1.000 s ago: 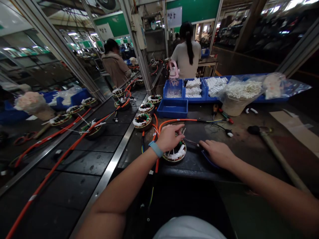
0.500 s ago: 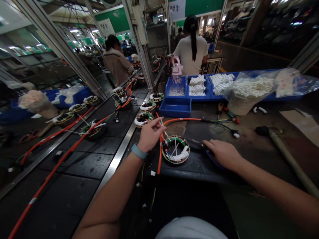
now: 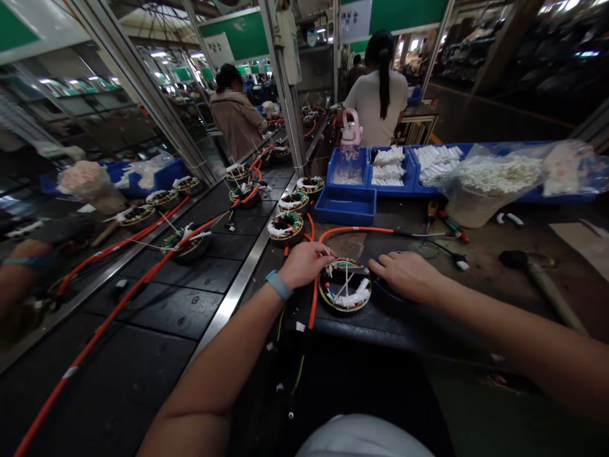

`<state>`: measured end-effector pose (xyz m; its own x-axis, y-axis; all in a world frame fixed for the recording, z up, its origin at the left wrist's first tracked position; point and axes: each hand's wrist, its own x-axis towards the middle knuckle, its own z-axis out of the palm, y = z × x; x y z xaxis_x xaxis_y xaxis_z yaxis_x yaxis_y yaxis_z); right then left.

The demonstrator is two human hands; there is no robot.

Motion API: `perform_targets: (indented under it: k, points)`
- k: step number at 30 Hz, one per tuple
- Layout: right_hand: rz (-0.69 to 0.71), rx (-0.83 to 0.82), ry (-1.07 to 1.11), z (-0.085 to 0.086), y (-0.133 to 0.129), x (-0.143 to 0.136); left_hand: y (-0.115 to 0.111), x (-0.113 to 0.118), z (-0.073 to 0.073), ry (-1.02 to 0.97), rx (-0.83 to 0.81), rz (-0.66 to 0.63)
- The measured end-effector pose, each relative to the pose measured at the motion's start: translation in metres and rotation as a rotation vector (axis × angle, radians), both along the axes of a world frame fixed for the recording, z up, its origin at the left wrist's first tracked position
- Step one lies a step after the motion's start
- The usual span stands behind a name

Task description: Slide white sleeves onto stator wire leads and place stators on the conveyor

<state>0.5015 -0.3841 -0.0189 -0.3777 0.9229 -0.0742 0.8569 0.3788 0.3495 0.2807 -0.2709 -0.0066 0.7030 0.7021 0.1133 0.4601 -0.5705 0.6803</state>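
Note:
A ring-shaped wound coil (image 3: 359, 297) with white sleeves and white cord across its opening lies on the dark bench in front of me. At its upper left edge, my left hand (image 3: 307, 263) pinches a thin white cord. My right hand (image 3: 402, 274) is closed round scissors with dark blue handles (image 3: 391, 293), just right of the ring. The blades reach over the ring's upper right part, close to my left fingertips. An orange cable (image 3: 314, 298) runs down beside the ring's left side.
More wound rings (image 3: 285, 228) stand behind left, beside a metal rail (image 3: 238, 279). Blue bins (image 3: 346, 205), a bag of white pieces (image 3: 480, 190), screwdrivers (image 3: 431, 212) and a hammer (image 3: 547, 285) lie behind and right. Two people sit farther back; another person's hand is at far left.
My right hand has moved left with the scissors, bringing the blades over the ring. My left hand has come lower, nearer the ring. Another person's forearm has appeared at the far left.

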Motion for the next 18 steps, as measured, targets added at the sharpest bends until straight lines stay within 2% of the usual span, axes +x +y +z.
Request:
perform_targets:
  k: [5, 7, 9, 11, 13, 14, 15, 18]
  points:
    - [-0.017, -0.015, -0.014, -0.008, 0.0, 0.0, -0.004, -0.001, -0.005, -0.069, -0.036, 0.035]
    - [-0.038, -0.018, -0.011, -0.011, -0.004, 0.006, -0.003, -0.003, -0.007, -0.164, -0.045, 0.069]
    - [-0.071, -0.027, 0.0, -0.013, -0.008, 0.013, 0.0, -0.009, -0.01, -0.344, -0.031, 0.178]
    - [-0.096, -0.023, 0.015, -0.013, -0.011, 0.018, 0.004, -0.018, -0.011, -0.548, -0.038, 0.369]
    - [-0.087, -0.003, 0.024, -0.011, -0.013, 0.017, 0.008, -0.026, -0.009, -0.616, -0.09, 0.496]
    - [-0.071, 0.005, 0.027, -0.009, -0.013, 0.015, 0.008, -0.029, -0.007, -0.566, -0.126, 0.477]
    - [-0.052, 0.007, 0.03, -0.007, -0.012, 0.011, 0.008, -0.031, -0.004, -0.475, -0.159, 0.402]
    - [-0.018, -0.01, 0.037, -0.001, -0.006, -0.002, 0.004, -0.028, 0.005, -0.155, -0.202, 0.03]
